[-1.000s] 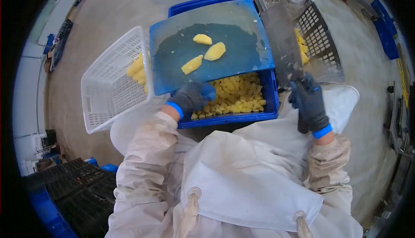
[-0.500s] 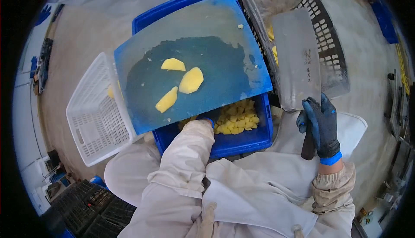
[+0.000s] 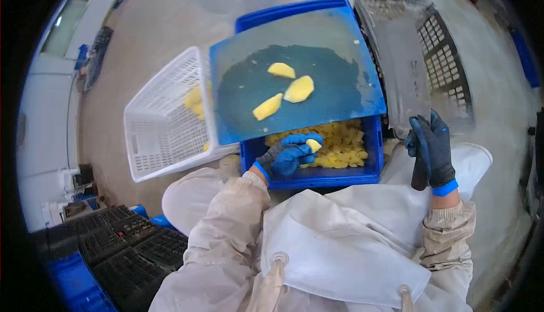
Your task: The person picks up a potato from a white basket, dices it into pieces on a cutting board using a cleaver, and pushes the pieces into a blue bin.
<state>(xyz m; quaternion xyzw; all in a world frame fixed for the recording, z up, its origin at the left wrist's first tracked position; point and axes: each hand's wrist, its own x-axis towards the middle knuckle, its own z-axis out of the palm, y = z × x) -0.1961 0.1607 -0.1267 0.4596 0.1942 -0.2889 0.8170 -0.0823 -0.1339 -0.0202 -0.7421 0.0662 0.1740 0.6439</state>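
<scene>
My left hand (image 3: 287,154), in a dark glove with blue palm and fingers, is closed on a small potato piece (image 3: 313,145) above the blue bin (image 3: 340,181). Cut potato chunks (image 3: 343,152) fill the part of that bin that shows. In my right hand (image 3: 433,152), also gloved, the dark handle of a cleaver is gripped; its broad blade (image 3: 403,68) points away from me, over the dark crate. Several larger potato pieces (image 3: 299,89) lie on the blue cutting board (image 3: 238,125), which rests across the bin and hides its far part.
At left a tilted white basket (image 3: 164,113) holds yellow pieces (image 3: 195,102). A dark perforated crate (image 3: 447,57) lined with clear plastic stands right of the board. Black crates (image 3: 124,244) are at lower left, beside a blue container (image 3: 79,283).
My left hand has come up out of the bin, now with a potato piece in its fingers. My right hand keeps the cleaver. The whole view has shifted, showing more of the left side.
</scene>
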